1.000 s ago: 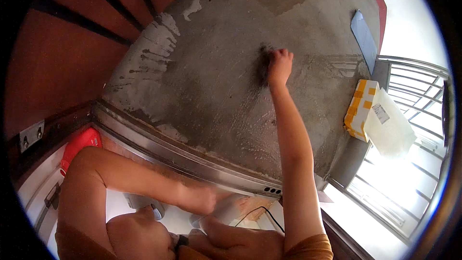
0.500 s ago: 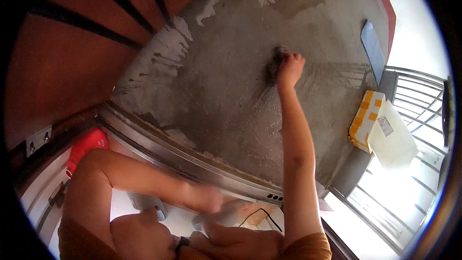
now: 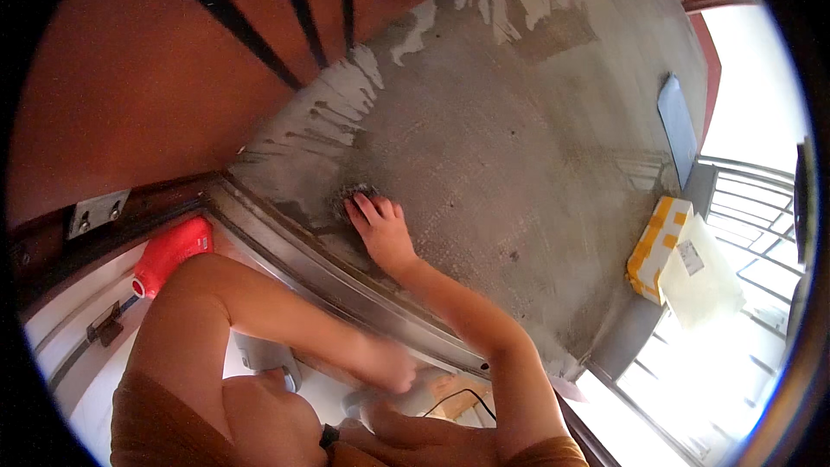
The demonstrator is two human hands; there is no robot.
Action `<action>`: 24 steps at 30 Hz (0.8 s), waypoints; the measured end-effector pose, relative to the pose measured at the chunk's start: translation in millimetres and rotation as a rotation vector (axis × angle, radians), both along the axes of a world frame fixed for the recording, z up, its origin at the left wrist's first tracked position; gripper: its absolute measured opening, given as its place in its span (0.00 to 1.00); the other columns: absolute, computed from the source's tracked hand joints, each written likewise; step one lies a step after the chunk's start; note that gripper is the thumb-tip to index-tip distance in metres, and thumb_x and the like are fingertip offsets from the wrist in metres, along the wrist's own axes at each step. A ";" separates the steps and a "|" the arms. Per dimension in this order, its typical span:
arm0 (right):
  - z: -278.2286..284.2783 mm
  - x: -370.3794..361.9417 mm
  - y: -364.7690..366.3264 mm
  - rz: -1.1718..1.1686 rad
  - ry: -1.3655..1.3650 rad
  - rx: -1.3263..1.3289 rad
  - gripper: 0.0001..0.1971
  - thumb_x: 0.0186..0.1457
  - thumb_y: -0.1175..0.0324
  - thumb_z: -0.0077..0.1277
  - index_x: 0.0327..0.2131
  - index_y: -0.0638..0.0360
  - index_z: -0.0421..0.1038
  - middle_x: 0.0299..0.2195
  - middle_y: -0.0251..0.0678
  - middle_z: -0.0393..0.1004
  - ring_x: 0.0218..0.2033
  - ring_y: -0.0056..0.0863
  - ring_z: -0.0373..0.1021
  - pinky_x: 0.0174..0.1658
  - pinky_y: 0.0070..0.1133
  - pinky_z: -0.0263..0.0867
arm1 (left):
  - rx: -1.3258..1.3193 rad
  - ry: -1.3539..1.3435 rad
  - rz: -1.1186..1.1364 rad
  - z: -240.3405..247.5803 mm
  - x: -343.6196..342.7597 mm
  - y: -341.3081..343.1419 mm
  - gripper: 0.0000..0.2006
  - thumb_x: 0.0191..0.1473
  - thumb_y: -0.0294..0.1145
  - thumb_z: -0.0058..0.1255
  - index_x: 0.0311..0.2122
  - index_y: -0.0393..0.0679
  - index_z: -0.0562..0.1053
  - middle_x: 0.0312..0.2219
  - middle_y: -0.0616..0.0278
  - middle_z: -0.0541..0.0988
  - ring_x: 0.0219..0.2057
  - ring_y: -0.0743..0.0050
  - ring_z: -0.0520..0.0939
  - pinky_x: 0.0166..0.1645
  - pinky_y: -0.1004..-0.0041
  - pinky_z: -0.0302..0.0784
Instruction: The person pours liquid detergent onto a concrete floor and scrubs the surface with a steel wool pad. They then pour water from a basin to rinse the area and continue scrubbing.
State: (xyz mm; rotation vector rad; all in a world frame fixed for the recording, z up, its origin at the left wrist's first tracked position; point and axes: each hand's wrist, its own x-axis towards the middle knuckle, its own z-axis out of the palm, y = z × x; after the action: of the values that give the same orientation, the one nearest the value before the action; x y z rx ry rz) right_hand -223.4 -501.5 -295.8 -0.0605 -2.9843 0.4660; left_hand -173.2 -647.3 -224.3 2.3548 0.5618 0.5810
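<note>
Nearest the camera, the person's left forearm crosses low in the view and ends in the left hand point(image 3: 393, 370), blurred beside a pale rounded object; whether its fingers are open or closed cannot be told. A thin black cable point(image 3: 462, 398) loops just to the right of it.

Beyond that runs the grey metal sill rail point(image 3: 294, 251), a diagonal band from upper left to lower right. A red plastic container point(image 3: 173, 252) lies just under the rail at the left, near a small metal bracket point(image 3: 97, 212) higher up on the dark frame.

Past the rail, the right hand point(image 3: 383, 229) lies palm down on the rough grey concrete ceiling surface point(image 3: 519, 147), fingers curled over a dark wire scrubbing pad point(image 3: 348, 199) and pressing it to the concrete close to the rail. Half a second earlier this hand and pad were higher and farther right, out on the open concrete; they have come down toward the rail's edge, and the arm is now bent rather than stretched.

The pad sits beside pale whitish smears point(image 3: 346, 95) along the border with the reddish-brown panel point(image 3: 147, 78). To the right the concrete stretches wide and bare until a yellow and white cardboard box point(image 3: 657, 246) and a translucent white bag point(image 3: 700, 281) near the metal railing bars point(image 3: 752, 199).
</note>
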 end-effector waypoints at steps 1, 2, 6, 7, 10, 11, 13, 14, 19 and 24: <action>3.5 3.7 -4.4 0.030 -0.007 0.002 0.23 0.47 0.69 0.45 0.51 0.54 0.66 0.50 0.35 0.61 0.47 0.37 0.59 0.49 0.32 0.59 | 0.017 -0.020 0.024 1.6 -2.0 -5.8 0.05 0.42 0.32 0.48 0.20 0.45 0.71 0.21 0.63 0.74 0.27 0.67 0.76 0.27 0.71 0.71; 3.5 0.6 1.5 0.060 -0.046 0.068 0.25 0.48 0.69 0.44 0.53 0.53 0.64 0.52 0.34 0.60 0.49 0.37 0.59 0.50 0.33 0.58 | 0.032 -0.041 0.051 2.5 -5.3 -12.7 0.05 0.42 0.32 0.48 0.20 0.45 0.72 0.21 0.63 0.74 0.27 0.67 0.76 0.27 0.71 0.72; 4.2 -54.9 64.4 -0.131 -0.050 0.246 0.25 0.49 0.71 0.41 0.55 0.50 0.62 0.53 0.36 0.60 0.49 0.39 0.59 0.50 0.35 0.58 | 0.058 0.056 0.069 10.7 -29.0 -32.8 0.06 0.42 0.33 0.48 0.19 0.45 0.72 0.21 0.65 0.74 0.27 0.69 0.76 0.25 0.71 0.71; -0.7 -71.7 88.0 -0.214 -0.029 0.261 0.25 0.50 0.71 0.41 0.54 0.50 0.62 0.52 0.36 0.61 0.49 0.39 0.59 0.50 0.35 0.58 | 0.073 0.081 0.067 11.0 -33.8 -38.4 0.06 0.42 0.33 0.48 0.19 0.46 0.72 0.21 0.65 0.74 0.27 0.69 0.76 0.24 0.71 0.70; -5.4 -107.8 141.0 -0.462 0.071 0.322 0.22 0.50 0.72 0.40 0.51 0.51 0.65 0.50 0.37 0.63 0.48 0.41 0.60 0.49 0.34 0.59 | 0.072 0.047 0.084 11.3 -34.0 -47.1 0.06 0.42 0.34 0.48 0.19 0.47 0.72 0.20 0.66 0.74 0.26 0.70 0.75 0.23 0.71 0.70; -7.6 -113.8 141.6 -0.526 0.102 0.292 0.21 0.51 0.73 0.40 0.51 0.51 0.65 0.49 0.37 0.63 0.47 0.41 0.60 0.49 0.33 0.59 | 0.063 0.017 0.095 10.7 -31.8 -49.8 0.06 0.42 0.34 0.48 0.19 0.47 0.72 0.20 0.66 0.74 0.26 0.70 0.75 0.23 0.72 0.69; -6.2 -124.2 133.9 -0.650 0.158 0.228 0.20 0.51 0.74 0.40 0.50 0.52 0.66 0.49 0.38 0.64 0.47 0.41 0.60 0.49 0.33 0.59 | 0.051 0.046 0.110 11.4 -26.6 -53.1 0.06 0.42 0.34 0.47 0.19 0.47 0.72 0.20 0.67 0.74 0.26 0.70 0.75 0.23 0.72 0.69; -8.4 -130.3 121.8 -0.601 0.192 0.136 0.19 0.50 0.74 0.42 0.48 0.53 0.67 0.48 0.39 0.64 0.47 0.41 0.60 0.48 0.32 0.59 | 0.048 0.062 0.113 11.2 -25.0 -54.2 0.05 0.42 0.34 0.47 0.19 0.48 0.72 0.20 0.67 0.74 0.26 0.70 0.75 0.23 0.72 0.69; -6.3 -104.4 -22.6 -0.077 0.130 0.045 0.24 0.46 0.70 0.44 0.51 0.57 0.64 0.51 0.39 0.61 0.49 0.41 0.58 0.51 0.36 0.57 | 0.024 0.110 0.079 5.2 -21.8 -61.4 0.06 0.43 0.34 0.47 0.20 0.48 0.73 0.21 0.66 0.74 0.27 0.69 0.76 0.25 0.72 0.71; -0.4 -41.1 -68.5 0.189 0.043 -0.152 0.23 0.46 0.71 0.43 0.49 0.56 0.66 0.53 0.36 0.62 0.49 0.37 0.60 0.51 0.32 0.59 | 0.059 0.090 0.036 10.5 -31.2 -51.6 0.06 0.44 0.34 0.47 0.20 0.46 0.73 0.21 0.65 0.75 0.27 0.68 0.76 0.27 0.70 0.72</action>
State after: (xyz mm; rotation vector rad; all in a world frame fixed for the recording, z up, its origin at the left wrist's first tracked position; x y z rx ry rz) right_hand -264.5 -570.1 -296.2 0.2175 -2.9197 0.7058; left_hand -204.4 -698.9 -213.8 2.4409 0.6365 0.5160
